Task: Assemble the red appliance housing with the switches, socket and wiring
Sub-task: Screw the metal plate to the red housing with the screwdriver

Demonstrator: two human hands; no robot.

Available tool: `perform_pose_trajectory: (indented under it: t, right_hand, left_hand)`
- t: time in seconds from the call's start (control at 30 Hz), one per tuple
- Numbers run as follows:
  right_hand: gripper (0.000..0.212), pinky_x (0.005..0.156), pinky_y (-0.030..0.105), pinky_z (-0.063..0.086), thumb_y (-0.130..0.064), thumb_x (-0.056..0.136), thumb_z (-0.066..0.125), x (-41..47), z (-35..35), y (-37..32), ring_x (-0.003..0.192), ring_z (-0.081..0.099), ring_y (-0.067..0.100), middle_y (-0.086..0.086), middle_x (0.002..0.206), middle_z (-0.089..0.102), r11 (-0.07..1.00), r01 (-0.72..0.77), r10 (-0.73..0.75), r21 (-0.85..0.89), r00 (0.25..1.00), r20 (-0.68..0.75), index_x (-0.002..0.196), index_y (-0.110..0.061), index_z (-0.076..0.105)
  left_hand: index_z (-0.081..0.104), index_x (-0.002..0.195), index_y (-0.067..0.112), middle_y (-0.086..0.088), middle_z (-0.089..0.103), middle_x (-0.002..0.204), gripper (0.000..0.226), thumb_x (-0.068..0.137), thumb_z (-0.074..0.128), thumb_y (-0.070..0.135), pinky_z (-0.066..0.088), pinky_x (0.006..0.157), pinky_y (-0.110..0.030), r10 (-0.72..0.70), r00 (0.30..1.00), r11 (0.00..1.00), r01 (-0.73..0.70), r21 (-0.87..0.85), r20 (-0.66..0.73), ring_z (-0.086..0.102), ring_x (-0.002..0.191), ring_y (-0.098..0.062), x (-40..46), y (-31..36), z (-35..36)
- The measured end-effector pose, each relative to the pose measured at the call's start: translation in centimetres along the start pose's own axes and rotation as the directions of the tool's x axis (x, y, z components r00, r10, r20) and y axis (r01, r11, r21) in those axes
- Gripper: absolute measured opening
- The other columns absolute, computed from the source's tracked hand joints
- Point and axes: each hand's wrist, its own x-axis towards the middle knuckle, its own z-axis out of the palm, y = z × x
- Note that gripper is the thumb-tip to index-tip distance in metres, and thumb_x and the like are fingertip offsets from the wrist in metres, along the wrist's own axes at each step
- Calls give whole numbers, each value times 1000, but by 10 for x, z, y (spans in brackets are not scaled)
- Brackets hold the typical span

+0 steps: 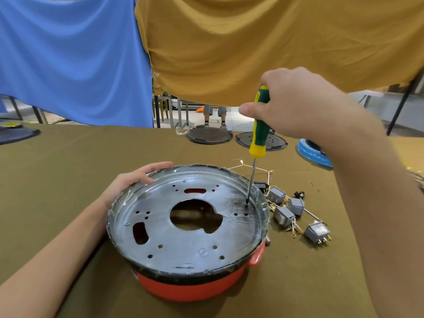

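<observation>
Red housing [190,288] sits on desk [68,180] between the hands, metal plate [183,235] up. Left hand [128,182] rests on far-left rim, fingers loose, steadying. Right hand [291,104] clamps screwdriver [258,134], tip at plate's right edge. Looks rigid, light, likely slides: brace by rim. Switches [296,214] and wiring lie loose under right forearm; pick by bodies, not leads.
</observation>
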Motion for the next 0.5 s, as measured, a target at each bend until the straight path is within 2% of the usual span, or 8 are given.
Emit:
perform_pose_trajectory:
  t: [0.07, 0.1, 0.17, 0.23, 0.3, 0.37, 0.5]
  right_hand:
    - [42, 50, 31, 29, -56, 94, 55, 0, 3, -1, 63, 47, 18, 3, 77, 52, 999, 33, -33, 7, 999, -10, 88, -15, 49]
    - [41, 52, 32, 31, -57, 94, 53, 0, 3, 0, 66, 48, 16, 1, 81, 53, 996, 73, -74, 40, 997, 16, 97, -16, 51]
    - [42, 56, 29, 37, -56, 95, 51, -2, -1, 5, 67, 53, 9, -7, 84, 56, 973, 145, -166, 180, 980, 109, 120, -22, 51]
    - [37, 57, 25, 40, -47, 96, 54, -5, -8, 10, 58, 58, 3, -11, 79, 60, 927, 152, -220, 342, 961, 169, 128, -29, 49]
    - [26, 58, 25, 44, -40, 95, 59, -4, -9, 14, 55, 58, 1, -12, 70, 64, 910, 166, -236, 380, 961, 146, 119, -29, 56]
    - [19, 60, 31, 46, -41, 94, 61, -1, -6, 12, 61, 60, 8, -8, 72, 63, 926, 158, -202, 344, 975, 96, 105, -26, 59]
    - [29, 53, 30, 36, -50, 94, 58, 3, 3, 1, 65, 54, 15, -2, 80, 56, 984, 83, -89, 158, 996, 29, 103, -22, 53]
  left_hand:
    - [60, 134, 21, -4, 65, 132, 52, 92, 35, 3, 48, 96, -46, 3, 1000, 1000, -3, 5, -8, 63, 118, -31, -1, 0, 0]
    - [61, 133, 21, -4, 65, 132, 52, 92, 35, 3, 48, 95, -46, 6, 1000, 1000, -6, 11, -13, 64, 117, -31, -1, 0, 0]
    - [61, 133, 21, -4, 65, 132, 52, 92, 36, 3, 48, 96, -47, 5, 1000, 1000, -5, 11, -11, 63, 118, -32, -1, 0, 0]
    - [61, 133, 21, -5, 65, 132, 52, 92, 35, 4, 47, 97, -48, 7, 1000, 1000, -7, 6, -9, 62, 119, -33, -1, 0, 0]
    - [61, 133, 21, -4, 66, 131, 52, 92, 35, 3, 49, 94, -45, 14, 1000, 1000, -14, 15, -16, 64, 117, -30, -1, 0, 0]
    - [61, 132, 21, -3, 67, 129, 52, 91, 35, 3, 51, 89, -42, 15, 1000, 1000, -14, 19, -19, 66, 114, -29, -1, 1, 0]
    - [62, 131, 21, -3, 67, 129, 52, 90, 36, 4, 50, 90, -42, 22, 1000, 999, -22, 26, -19, 66, 114, -28, 0, 0, -1]
